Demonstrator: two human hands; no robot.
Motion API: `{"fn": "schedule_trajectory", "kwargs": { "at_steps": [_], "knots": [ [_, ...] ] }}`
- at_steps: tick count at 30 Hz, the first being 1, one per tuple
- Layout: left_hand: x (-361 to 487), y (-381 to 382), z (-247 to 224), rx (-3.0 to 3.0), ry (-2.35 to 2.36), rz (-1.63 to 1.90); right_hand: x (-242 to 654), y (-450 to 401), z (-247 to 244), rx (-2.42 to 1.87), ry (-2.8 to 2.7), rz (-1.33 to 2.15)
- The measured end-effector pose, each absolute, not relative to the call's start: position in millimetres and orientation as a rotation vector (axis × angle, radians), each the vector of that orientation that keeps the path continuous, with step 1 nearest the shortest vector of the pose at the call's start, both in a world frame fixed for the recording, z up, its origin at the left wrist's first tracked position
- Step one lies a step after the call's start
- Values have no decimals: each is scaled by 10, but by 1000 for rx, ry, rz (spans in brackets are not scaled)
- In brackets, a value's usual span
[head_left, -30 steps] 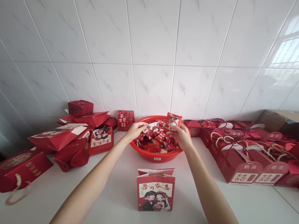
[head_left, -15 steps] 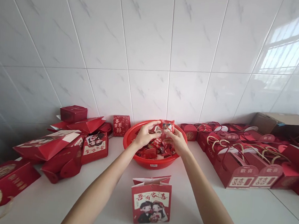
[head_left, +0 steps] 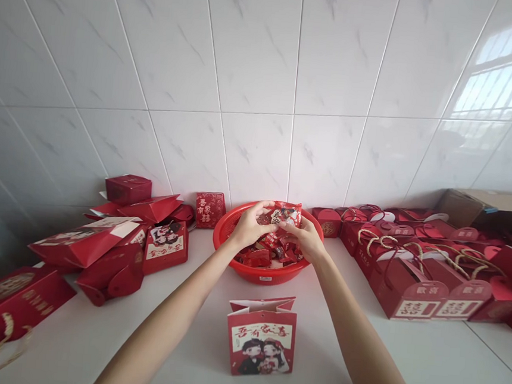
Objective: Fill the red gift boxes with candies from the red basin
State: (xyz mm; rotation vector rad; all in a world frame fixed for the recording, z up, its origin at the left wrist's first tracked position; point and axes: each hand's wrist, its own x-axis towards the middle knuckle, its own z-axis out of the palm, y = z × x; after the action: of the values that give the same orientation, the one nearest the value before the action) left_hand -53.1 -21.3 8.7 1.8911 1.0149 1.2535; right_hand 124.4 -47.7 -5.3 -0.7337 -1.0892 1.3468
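Above a red plastic basket [head_left: 266, 275], my left hand [head_left: 250, 227] and my right hand [head_left: 306, 239] face each other, fingers curled round red wrapped candies [head_left: 289, 214]. At least two wrappers show between the hands, one with a printed picture. More red-wrapped candies [head_left: 257, 258] lie in the basket below. Nearer to me, between my forearms, a red paper gift box [head_left: 261, 342] stands upright with its top open. A cartoon couple and large characters are printed on its front.
Folded and partly opened red boxes [head_left: 85, 243] are piled at the left. A small red box [head_left: 209, 210] leans by the tiled wall. Rows of red boxes with rope handles [head_left: 418, 290] fill the right, before a cardboard box [head_left: 492, 204].
My hands have drawn slightly closer together over the basket, and the candies between them now sit nearer each other. The view has shifted a little; the gift box stays standing.
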Motion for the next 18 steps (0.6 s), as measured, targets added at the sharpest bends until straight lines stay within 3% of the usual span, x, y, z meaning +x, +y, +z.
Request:
{"fn": "schedule_trajectory", "kwargs": {
  "at_steps": [5, 10, 12, 18],
  "knots": [
    [-713, -236, 134, 1934, 996, 1073, 1260, -448, -78, -720, -1014, 1287],
    [-944, -346, 141, 2266, 1179, 228, 1262, -435, -79, -740, -980, 1301],
    [-944, -371, 120, 2331, 1304, 48, 1258, -439, -74, -744, -975, 1308],
    [-941, -288, 164, 2396, 1426, 69, 1254, -449, -70, -735, -961, 1280]
  ]
}}
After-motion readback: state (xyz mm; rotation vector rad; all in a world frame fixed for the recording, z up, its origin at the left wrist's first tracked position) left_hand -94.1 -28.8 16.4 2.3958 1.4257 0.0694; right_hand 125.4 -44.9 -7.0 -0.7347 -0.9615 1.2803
